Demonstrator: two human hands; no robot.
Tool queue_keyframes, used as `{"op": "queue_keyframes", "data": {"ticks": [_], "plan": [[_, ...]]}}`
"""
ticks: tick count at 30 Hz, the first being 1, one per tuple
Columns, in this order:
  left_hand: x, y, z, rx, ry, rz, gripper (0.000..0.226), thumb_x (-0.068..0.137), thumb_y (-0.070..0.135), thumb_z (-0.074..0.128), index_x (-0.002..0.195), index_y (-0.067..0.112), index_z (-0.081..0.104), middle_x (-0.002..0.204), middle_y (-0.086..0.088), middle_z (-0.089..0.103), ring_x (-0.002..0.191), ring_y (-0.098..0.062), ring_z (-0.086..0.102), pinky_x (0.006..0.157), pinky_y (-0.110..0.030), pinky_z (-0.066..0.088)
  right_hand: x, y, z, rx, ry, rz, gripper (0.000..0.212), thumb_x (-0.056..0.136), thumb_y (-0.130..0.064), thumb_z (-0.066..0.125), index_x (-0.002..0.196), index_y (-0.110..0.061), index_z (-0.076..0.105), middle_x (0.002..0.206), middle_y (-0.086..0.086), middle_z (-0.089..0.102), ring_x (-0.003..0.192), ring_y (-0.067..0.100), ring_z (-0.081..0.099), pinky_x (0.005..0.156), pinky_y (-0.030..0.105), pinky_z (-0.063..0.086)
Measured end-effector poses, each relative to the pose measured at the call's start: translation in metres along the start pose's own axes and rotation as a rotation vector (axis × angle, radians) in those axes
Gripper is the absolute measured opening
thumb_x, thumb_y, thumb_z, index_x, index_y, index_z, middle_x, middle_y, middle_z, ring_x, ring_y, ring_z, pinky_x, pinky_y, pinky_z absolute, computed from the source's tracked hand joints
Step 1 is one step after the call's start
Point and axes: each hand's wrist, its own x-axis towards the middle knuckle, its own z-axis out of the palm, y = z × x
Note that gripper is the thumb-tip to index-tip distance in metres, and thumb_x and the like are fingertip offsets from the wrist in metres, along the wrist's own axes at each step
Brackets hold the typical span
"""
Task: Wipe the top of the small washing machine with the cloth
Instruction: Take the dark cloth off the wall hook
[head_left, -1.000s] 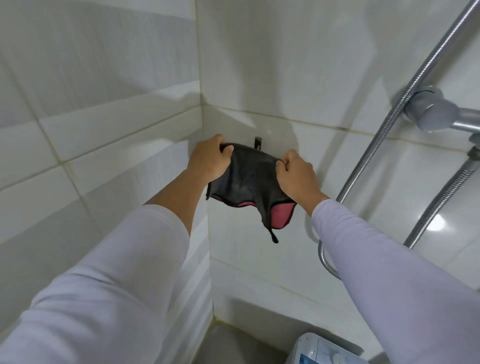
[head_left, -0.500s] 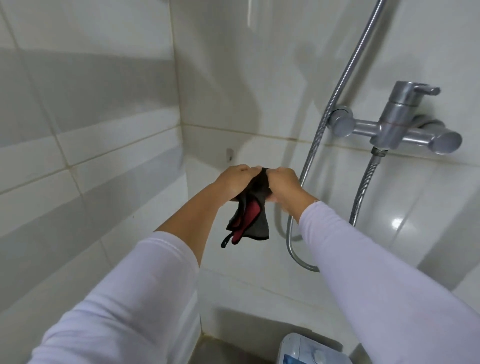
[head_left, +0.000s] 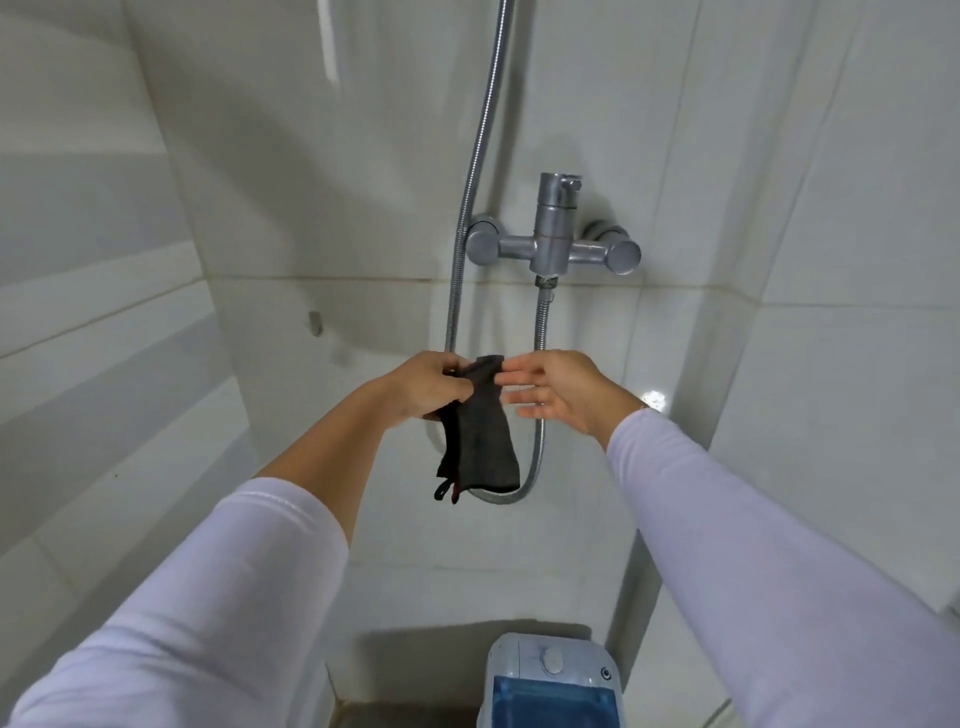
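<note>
A dark grey cloth (head_left: 480, 436) with a red underside edge hangs in the air in front of the tiled wall, gathered at its top in my left hand (head_left: 426, 384). My right hand (head_left: 558, 392) is just to the right of the cloth's top, fingers spread, fingertips close to or touching the fabric but not gripping it. The small white washing machine (head_left: 550, 680) with a blue translucent lid stands far below at the bottom edge of the view, only its top partly visible.
A metal shower mixer tap (head_left: 553, 247) is on the wall above the hands, with a flexible metal hose (head_left: 467, 218) looping down behind the cloth. A small wall hook (head_left: 315, 322) sits to the left. Tiled walls close in on both sides.
The cloth came off the wall hook and was bunched together. The view swung right and down. My right hand has let go of the cloth and opened; my left hand keeps hold.
</note>
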Motion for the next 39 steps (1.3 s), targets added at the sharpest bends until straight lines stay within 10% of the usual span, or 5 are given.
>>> {"op": "queue_keyframes", "data": {"ticks": [7,15,24,34,39], "plan": [[0.003,0.02,0.047,-0.29,-0.237,-0.006,0.035,0.084,0.006,0.041,0.105,0.011,0.068,0.092,-0.009,0.062,0.084,-0.021,0.057,0.073,-0.031,0.051,-0.022,0.06,-0.07,-0.191,-0.088,0.217,0.047,0.078,-0.036,0.07,0.121,-0.02,0.058,0.126,-0.001,0.057,0.123,0.02,0.049,0.103,0.041,0.042],[0.028,0.004,0.117,-0.667,-0.333,-0.247,0.026,0.092,0.032,0.052,0.111,0.017,0.061,0.112,-0.011,0.061,0.099,-0.025,0.064,0.083,-0.041,0.054,-0.033,0.087,-0.117,0.148,-0.086,0.174,0.04,0.09,-0.028,0.055,0.124,-0.007,0.056,0.115,0.008,0.065,0.108,0.024,0.06,0.097,0.036,0.047],[0.057,-0.065,0.217,-0.775,-0.42,-0.331,0.085,0.083,0.023,0.068,0.151,0.026,0.015,0.131,-0.008,0.054,0.111,-0.029,0.061,0.079,-0.045,0.055,-0.023,0.156,-0.161,0.242,0.184,0.256,0.039,0.092,-0.031,0.053,0.122,-0.006,0.055,0.117,0.01,0.063,0.099,0.024,0.062,0.084,0.034,0.052],[0.098,-0.173,0.294,-0.439,-0.449,-0.125,0.044,0.086,-0.002,0.06,0.126,0.017,0.055,0.128,-0.01,0.054,0.119,-0.022,0.055,0.105,-0.034,0.042,0.008,0.314,-0.176,0.264,0.101,0.222,0.017,0.091,-0.015,0.056,0.106,-0.009,0.061,0.105,0.008,0.067,0.094,0.021,0.065,0.077,0.03,0.058],[0.112,-0.215,0.326,0.02,-0.432,-0.016,0.049,0.075,-0.006,0.07,0.121,0.008,0.061,0.119,-0.008,0.063,0.115,-0.021,0.058,0.102,-0.03,0.044,0.031,0.379,-0.189,0.064,0.098,0.236,0.039,0.081,0.004,0.062,0.119,0.004,0.057,0.117,0.016,0.063,0.096,0.024,0.065,0.078,0.029,0.058]]}}
